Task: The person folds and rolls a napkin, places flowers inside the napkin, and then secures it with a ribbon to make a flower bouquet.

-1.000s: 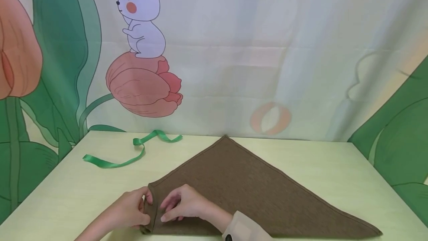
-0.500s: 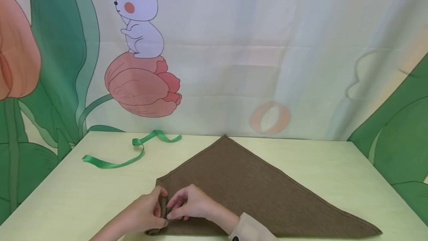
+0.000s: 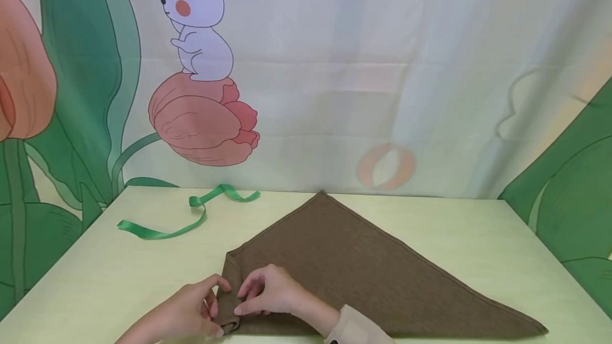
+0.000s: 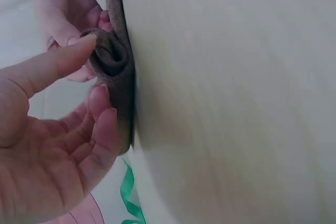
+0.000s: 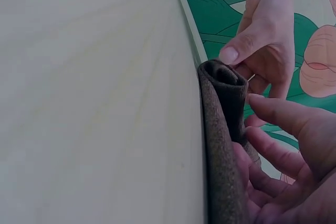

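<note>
A brown cloth [image 3: 354, 259] lies folded in a triangle along the table's near edge, its left end wound into a short roll [image 3: 228, 301]. My left hand [image 3: 191, 307] holds that roll from its left side; in the left wrist view its thumb [image 4: 58, 66] presses the end of the coil while the fingers bend against the side. Opposite it, my right hand [image 3: 272, 291] curls over the cloth and pinches at the roll's right side. The right wrist view shows the coiled end [image 5: 228, 90] between both hands, with some right fingers [image 5: 262, 182] low against it.
A green ribbon [image 3: 162, 235] lies in loose curves at the table's back left. Behind the pale table [image 3: 478, 238] hangs a printed backdrop [image 3: 306, 68] with a rabbit and tulips. The cloth's long point [image 3: 530, 328] reaches the near right.
The rolled end has turned over further to the right, taking up more cloth. My left hand followed it right, then eased back slightly; the right hand stays close beside the roll.
</note>
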Tool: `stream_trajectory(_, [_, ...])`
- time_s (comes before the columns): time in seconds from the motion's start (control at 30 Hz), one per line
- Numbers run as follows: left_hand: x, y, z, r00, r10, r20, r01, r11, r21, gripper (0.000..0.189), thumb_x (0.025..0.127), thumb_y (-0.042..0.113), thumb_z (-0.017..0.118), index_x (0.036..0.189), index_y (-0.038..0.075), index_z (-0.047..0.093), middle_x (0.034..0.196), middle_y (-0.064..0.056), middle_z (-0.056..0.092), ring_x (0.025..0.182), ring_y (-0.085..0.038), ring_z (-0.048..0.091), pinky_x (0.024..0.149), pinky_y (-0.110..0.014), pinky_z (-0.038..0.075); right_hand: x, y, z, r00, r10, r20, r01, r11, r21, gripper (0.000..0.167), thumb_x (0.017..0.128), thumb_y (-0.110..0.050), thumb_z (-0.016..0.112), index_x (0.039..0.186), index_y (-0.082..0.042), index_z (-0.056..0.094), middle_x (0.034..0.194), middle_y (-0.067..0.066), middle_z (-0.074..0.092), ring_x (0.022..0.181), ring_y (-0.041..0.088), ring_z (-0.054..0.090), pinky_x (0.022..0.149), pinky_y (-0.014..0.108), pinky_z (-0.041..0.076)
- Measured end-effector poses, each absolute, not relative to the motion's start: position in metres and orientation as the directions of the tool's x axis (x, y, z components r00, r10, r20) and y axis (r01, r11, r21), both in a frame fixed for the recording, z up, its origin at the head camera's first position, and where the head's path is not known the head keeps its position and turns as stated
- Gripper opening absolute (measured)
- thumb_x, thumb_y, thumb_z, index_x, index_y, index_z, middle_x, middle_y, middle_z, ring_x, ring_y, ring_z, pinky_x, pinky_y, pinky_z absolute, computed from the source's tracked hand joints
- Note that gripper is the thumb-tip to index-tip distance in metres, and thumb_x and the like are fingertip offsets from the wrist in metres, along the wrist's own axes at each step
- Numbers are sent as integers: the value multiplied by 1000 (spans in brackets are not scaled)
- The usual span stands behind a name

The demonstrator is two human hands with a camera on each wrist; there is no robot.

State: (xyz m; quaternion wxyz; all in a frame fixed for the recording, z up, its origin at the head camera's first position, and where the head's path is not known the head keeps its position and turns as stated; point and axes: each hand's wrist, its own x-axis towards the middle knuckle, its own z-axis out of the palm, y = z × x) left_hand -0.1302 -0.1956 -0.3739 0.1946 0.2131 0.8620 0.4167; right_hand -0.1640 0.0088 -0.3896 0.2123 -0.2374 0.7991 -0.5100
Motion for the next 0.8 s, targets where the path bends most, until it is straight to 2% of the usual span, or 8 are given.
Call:
stream_trajectory(0.13, [-128, -199, -376, -845, 504, -177, 197, 602, 774, 62, 67, 14, 78, 115, 1, 41, 66, -1, 53, 54, -8, 47, 52, -23, 39, -163, 5, -390, -801, -596, -56, -258, 427, -867, 15, 68, -13, 79, 76, -10, 66, 58, -8, 57, 46, 2, 49, 45, 19, 43])
stream_trajectory(0.2, [-127, -199, -377, -848, 495, -187, 193, 619, 761, 64, 66, 15, 78, 115, 1, 40, 63, 0, 53, 53, -9, 47, 51, -24, 39, -163, 4, -389, -797, -603, -37, -308, 458, -834, 16, 67, -14, 80, 75, -11, 66, 58, -9, 57, 50, 0, 49, 54, 18, 43])
stream_trajectory(0.3, [-126, -200, -378, -849, 482, -215, 169, 634, 754, 65, 66, 14, 78, 115, 1, 37, 62, -1, 56, 55, -12, 50, 52, -25, 39, -162, 1, -389, -790, -612, -35, -335, 478, -812, 16, 67, -14, 80, 75, -11, 67, 58, -8, 60, 52, 0, 50, 59, 17, 42])
stream_trajectory(0.4, [-127, -199, -378, -847, 475, -238, 151, 644, 750, 66, 65, 11, 77, 114, -1, 35, 63, -2, 58, 56, -15, 54, 53, -26, 41, -161, 0, -388, -785, -616, -70, -302, 479, -824, 15, 68, -13, 79, 78, -11, 67, 59, -6, 62, 50, 1, 52, 56, 17, 44])
stream_trajectory(0.43, [-127, -198, -378, -845, 475, -248, 140, 643, 753, 66, 65, 9, 77, 114, -2, 35, 63, -2, 58, 57, -16, 54, 53, -27, 41, -161, 0, -388, -781, -620, -80, -289, 472, -833, 15, 69, -13, 78, 78, -10, 67, 59, -5, 62, 49, 1, 53, 52, 17, 44])
stream_trajectory(0.53, [-127, -197, -377, -841, 471, -266, 120, 643, 757, 64, 65, 7, 75, 113, -3, 35, 61, -3, 58, 55, -17, 55, 53, -27, 41, -160, -1, -388, -766, -636, -94, -284, 466, -838, 14, 71, -14, 77, 81, -10, 67, 60, -6, 62, 50, 1, 52, 51, 17, 43])
stream_trajectory(0.8, [-126, -194, -376, -850, 470, -238, 139, 635, 760, 45, 69, 6, 70, 103, 4, 41, 54, -1, 55, 45, -13, 49, 47, -24, 38, -161, 0, -385, -724, -684, -87, -308, 434, -847, 15, 73, -16, 76, 82, -8, 67, 59, -8, 60, 51, -1, 50, 49, 16, 41])
